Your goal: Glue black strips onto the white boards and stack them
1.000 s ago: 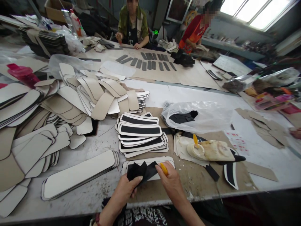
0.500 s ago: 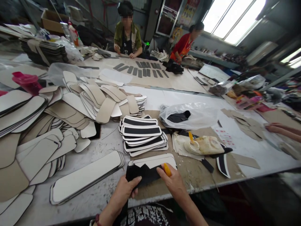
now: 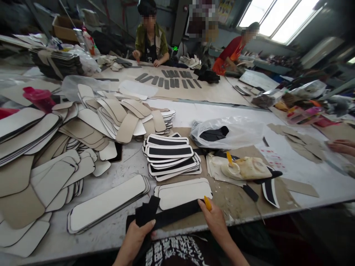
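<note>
Black strips (image 3: 166, 216) are stretching between your hands: your left hand (image 3: 138, 236) is pinching their fanned ends, and your right hand (image 3: 215, 220) is clamping the other end together with a yellow tool (image 3: 207, 203). White boards (image 3: 183, 192) are lying just beyond your grip.

faces: blurred | left hand (image 3: 138, 236): wrist cut by bottom edge | bag (image 3: 230, 132) contents: unclear

No legible text — lettering blurred.
</note>
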{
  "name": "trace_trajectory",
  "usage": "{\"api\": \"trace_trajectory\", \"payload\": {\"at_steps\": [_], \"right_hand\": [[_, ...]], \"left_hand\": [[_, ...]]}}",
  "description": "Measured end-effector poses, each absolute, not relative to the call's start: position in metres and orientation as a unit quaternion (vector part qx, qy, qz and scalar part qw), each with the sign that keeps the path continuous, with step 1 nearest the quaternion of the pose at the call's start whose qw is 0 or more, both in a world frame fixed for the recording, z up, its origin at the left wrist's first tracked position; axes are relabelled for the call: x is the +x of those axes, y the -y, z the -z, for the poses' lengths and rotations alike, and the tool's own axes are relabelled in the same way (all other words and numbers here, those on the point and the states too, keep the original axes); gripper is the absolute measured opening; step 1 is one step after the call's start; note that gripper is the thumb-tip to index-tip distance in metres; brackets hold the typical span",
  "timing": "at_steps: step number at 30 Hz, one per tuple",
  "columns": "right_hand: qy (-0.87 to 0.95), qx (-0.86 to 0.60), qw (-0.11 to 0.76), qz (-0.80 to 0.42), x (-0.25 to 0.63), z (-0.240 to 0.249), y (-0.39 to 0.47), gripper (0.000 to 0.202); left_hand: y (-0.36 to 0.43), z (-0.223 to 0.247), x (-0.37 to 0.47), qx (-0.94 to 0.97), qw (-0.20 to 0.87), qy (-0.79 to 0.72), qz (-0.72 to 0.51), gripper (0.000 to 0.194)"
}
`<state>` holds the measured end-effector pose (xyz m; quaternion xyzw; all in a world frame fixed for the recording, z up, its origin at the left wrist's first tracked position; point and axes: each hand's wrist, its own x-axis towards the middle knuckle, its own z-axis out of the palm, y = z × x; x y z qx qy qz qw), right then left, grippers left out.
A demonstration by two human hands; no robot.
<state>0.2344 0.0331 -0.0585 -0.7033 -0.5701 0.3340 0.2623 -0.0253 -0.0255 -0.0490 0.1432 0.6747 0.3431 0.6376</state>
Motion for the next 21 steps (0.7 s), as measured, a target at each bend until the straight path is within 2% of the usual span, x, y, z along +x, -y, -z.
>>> {"api": "trace_trajectory", "payload": {"at_steps": [5,14,18,21], "right_hand": [[0.564,-0.697,0.256,-0.360,0.248,0.062,-0.042,0.042],[0.562,-0.658,0.271,-0.423,0.274,0.066,-0.060,0.041],[0.598,-0.641,0.262,-0.404,0.280,0.069,-0.066,0.041],[0.646,-0.644,0.240,-0.332,0.283,0.073,-0.070,0.042]], "left_hand": [[0.018,0.054,-0.018,0.092,0.581,-0.713,-0.381,0.043],[-0.003,0.041,0.006,0.048,0.603,-0.681,-0.412,0.040],[-0.006,0.035,0.014,0.017,0.574,-0.709,-0.410,0.040],[-0.012,0.037,0.018,0.049,0.539,-0.748,-0.384,0.040]]}}
